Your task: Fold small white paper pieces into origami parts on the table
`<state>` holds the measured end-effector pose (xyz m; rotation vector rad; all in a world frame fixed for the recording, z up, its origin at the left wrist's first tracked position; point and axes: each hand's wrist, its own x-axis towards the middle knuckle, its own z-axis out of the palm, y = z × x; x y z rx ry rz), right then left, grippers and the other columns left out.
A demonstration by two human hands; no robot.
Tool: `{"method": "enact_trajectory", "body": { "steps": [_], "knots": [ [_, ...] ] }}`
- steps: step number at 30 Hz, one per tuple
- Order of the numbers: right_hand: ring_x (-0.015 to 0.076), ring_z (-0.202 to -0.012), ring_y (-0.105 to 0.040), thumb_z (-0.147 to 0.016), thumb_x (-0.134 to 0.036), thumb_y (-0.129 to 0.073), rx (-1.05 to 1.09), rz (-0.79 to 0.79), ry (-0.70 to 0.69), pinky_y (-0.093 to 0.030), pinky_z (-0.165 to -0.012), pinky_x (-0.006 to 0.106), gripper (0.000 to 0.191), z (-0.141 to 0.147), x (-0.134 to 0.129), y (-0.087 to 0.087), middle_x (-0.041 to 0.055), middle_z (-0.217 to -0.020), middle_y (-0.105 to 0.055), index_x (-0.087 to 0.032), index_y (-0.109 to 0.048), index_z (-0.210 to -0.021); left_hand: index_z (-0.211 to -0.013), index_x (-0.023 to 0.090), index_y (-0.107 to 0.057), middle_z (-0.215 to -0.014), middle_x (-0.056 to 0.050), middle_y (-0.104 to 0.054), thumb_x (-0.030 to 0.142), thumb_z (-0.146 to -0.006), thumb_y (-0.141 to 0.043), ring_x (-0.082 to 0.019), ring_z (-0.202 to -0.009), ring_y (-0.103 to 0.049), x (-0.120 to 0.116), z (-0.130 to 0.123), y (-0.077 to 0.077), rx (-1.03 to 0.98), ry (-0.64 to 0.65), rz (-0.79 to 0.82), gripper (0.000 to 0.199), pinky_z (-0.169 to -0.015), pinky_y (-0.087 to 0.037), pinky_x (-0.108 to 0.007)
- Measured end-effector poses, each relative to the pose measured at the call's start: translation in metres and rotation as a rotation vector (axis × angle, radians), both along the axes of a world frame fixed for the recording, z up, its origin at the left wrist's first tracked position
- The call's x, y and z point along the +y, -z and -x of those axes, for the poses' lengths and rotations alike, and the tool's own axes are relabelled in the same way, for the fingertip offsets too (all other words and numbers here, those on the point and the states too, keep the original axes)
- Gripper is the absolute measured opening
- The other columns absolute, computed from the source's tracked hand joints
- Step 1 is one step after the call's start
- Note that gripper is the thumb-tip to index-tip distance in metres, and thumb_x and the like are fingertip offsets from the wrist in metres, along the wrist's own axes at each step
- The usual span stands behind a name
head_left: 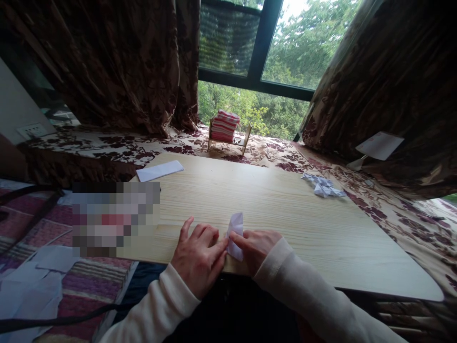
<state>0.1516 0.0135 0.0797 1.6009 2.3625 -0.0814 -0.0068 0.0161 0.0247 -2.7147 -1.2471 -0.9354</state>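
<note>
A small folded piece of white paper [236,222] lies on the light wooden table [285,219], close to its near edge. My left hand [200,252] rests at the paper's left side, its thumb and forefinger at the paper's edge and the other fingers bent. From the right, my right hand [255,243] presses a fingertip onto the middle of the paper, its remaining fingers curled under. The lower part of the paper shows between the two hands.
Folded white paper [160,170] lies at the table's far left, crumpled folded papers [324,186] at the far right. Striped cloths [224,126] fill a small rack behind the table. White sheets [32,290] lie lower left. A blurred patch covers the table's left edge.
</note>
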Motion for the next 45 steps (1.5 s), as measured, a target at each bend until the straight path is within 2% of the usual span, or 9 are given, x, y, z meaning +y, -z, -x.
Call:
{"method": "enact_trajectory", "body": {
  "steps": [5, 11, 17, 21, 25, 27, 31, 38, 45],
  "knots": [
    [0.0288, -0.077, -0.064, -0.07, -0.024, -0.053, 0.0, 0.023, -0.037, -0.043, -0.052, 0.031, 0.058, 0.004, -0.004, -0.002, 0.0087, -0.089, -0.066, -0.021, -0.041, -0.126, -0.093, 0.026, -0.064, -0.095, -0.003, -0.059, 0.025, -0.081, -0.045, -0.02, -0.093, -0.049, -0.001, -0.001, -0.001, -0.005, 0.009, -0.005, 0.023, -0.099, -0.02, -0.051],
    [0.0267, -0.076, -0.064, -0.071, -0.022, -0.051, 0.036, 0.027, -0.024, -0.04, -0.052, 0.028, 0.047, -0.005, -0.009, 0.0, 0.0063, -0.086, -0.067, -0.025, -0.049, -0.117, -0.101, 0.029, -0.062, -0.087, -0.003, -0.057, 0.026, -0.08, -0.045, -0.02, -0.091, -0.049, 0.001, 0.004, -0.004, 0.012, 0.011, 0.007, 0.027, -0.098, -0.019, -0.053],
    [0.0263, -0.073, -0.065, -0.071, -0.023, -0.05, 0.054, 0.016, -0.015, -0.04, -0.05, 0.028, 0.052, -0.005, -0.019, 0.006, 0.0081, -0.087, -0.067, -0.021, -0.044, -0.123, -0.09, 0.026, -0.064, -0.089, -0.004, -0.057, 0.028, -0.079, -0.047, -0.021, -0.093, -0.049, -0.002, -0.002, -0.007, -0.002, -0.032, 0.021, 0.021, -0.097, -0.02, -0.052],
    [0.0227, -0.071, -0.065, -0.072, -0.02, -0.049, 0.158, -0.073, -0.008, -0.041, -0.052, 0.027, 0.045, -0.016, -0.019, 0.007, 0.0049, -0.084, -0.068, -0.024, -0.051, -0.117, -0.095, 0.023, -0.062, -0.085, -0.003, -0.058, 0.026, -0.08, -0.046, -0.02, -0.087, -0.05, -0.009, -0.008, -0.004, -0.044, -0.093, 0.059, 0.023, -0.096, -0.022, -0.05],
    [0.0195, -0.08, -0.064, -0.077, -0.014, -0.042, 0.298, -0.245, 0.14, -0.044, -0.062, 0.025, 0.042, -0.039, -0.007, 0.016, 0.005, -0.095, -0.068, -0.025, -0.053, -0.116, -0.099, 0.025, -0.062, -0.087, -0.003, -0.059, 0.025, -0.081, -0.046, -0.019, -0.088, -0.051, -0.009, -0.005, -0.001, -0.066, -0.058, 0.05, 0.024, -0.096, -0.022, -0.049],
    [0.018, -0.084, -0.063, -0.077, -0.012, -0.041, 0.405, -0.193, 0.086, -0.044, -0.068, 0.025, 0.042, -0.046, 0.002, 0.022, 0.0041, -0.099, -0.067, -0.026, -0.056, -0.114, -0.098, 0.024, -0.062, -0.088, -0.003, -0.059, 0.024, -0.081, -0.046, -0.019, -0.088, -0.051, -0.007, -0.003, 0.0, -0.067, -0.047, 0.044, 0.024, -0.097, -0.021, -0.049],
    [0.0172, -0.076, -0.063, -0.073, -0.011, -0.044, 0.491, -0.074, -0.031, -0.044, -0.065, 0.024, 0.038, -0.046, 0.011, 0.029, 0.0027, -0.086, -0.069, -0.025, -0.063, -0.103, -0.099, 0.023, -0.062, -0.09, -0.004, -0.059, 0.024, -0.081, -0.046, -0.019, -0.089, -0.051, -0.005, 0.0, 0.0, -0.074, -0.027, 0.033, 0.024, -0.097, -0.022, -0.049],
    [0.0155, -0.082, -0.061, -0.075, -0.012, -0.046, 0.432, -0.029, -0.031, -0.043, -0.072, 0.023, 0.043, -0.038, 0.002, 0.019, 0.0024, -0.091, -0.067, -0.03, -0.058, -0.112, -0.102, 0.021, -0.06, -0.091, -0.004, -0.059, 0.023, -0.081, -0.046, -0.02, -0.091, -0.05, -0.005, -0.002, -0.002, -0.052, -0.035, 0.07, 0.026, -0.097, -0.022, -0.049],
    [0.0178, -0.081, -0.062, -0.075, -0.016, -0.048, 0.403, -0.03, 0.003, -0.044, -0.067, 0.025, 0.044, -0.036, 0.009, 0.028, 0.0021, -0.091, -0.067, -0.034, -0.056, -0.114, -0.101, 0.019, -0.06, -0.089, -0.005, -0.057, 0.027, -0.08, -0.045, -0.021, -0.089, -0.049, -0.002, -0.008, -0.003, 0.005, -0.078, 0.085, 0.027, -0.096, -0.024, -0.048]
  ]
}}
